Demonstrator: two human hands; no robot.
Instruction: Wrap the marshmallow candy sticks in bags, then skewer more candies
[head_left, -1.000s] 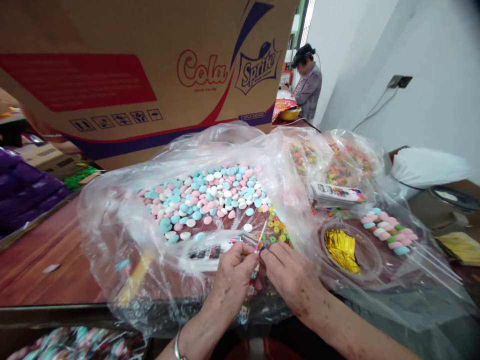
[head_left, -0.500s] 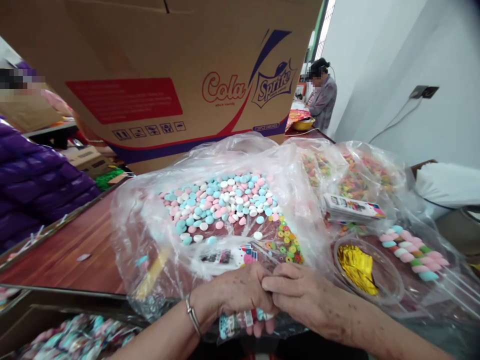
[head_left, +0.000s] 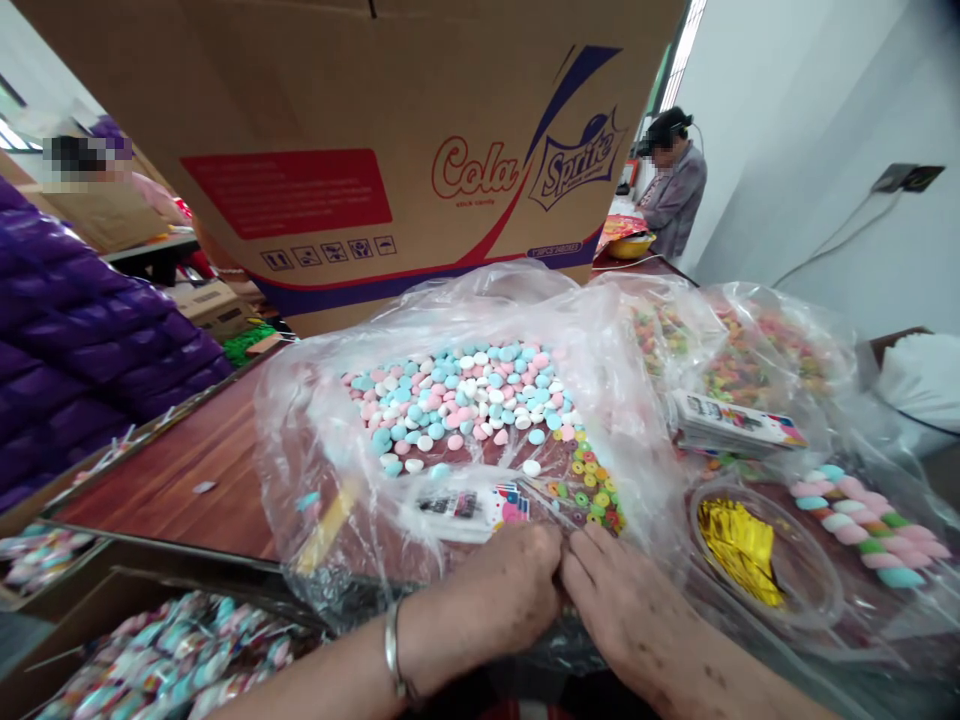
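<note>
My left hand [head_left: 504, 590] and my right hand [head_left: 630, 605] meet knuckle to knuckle at the near edge of a big clear plastic bag [head_left: 315, 470]. Both are curled shut, fingers tucked down and hidden; what they hold cannot be seen. Just beyond them lies a small printed wrapper [head_left: 472, 508]. Pink, blue and white candies [head_left: 457, 400] are heaped in the bag, with small coloured ring candies [head_left: 589, 485] beside them.
A large Cola/Sprite cardboard box [head_left: 360, 150] stands behind the bag. At right are a clear bowl of gold twist ties [head_left: 739, 540], finished candy skewers [head_left: 862, 515], a stack of printed wrappers [head_left: 735, 425] and more ring candy bags [head_left: 750, 350]. Wrapped sweets [head_left: 150, 660] fill a box lower left. A person [head_left: 675, 185] works far back.
A stick with coloured rings was pinched between my fingertips a second ago; now both hands have closed, dropped nearer to me and hide it. The camera view has shifted left.
</note>
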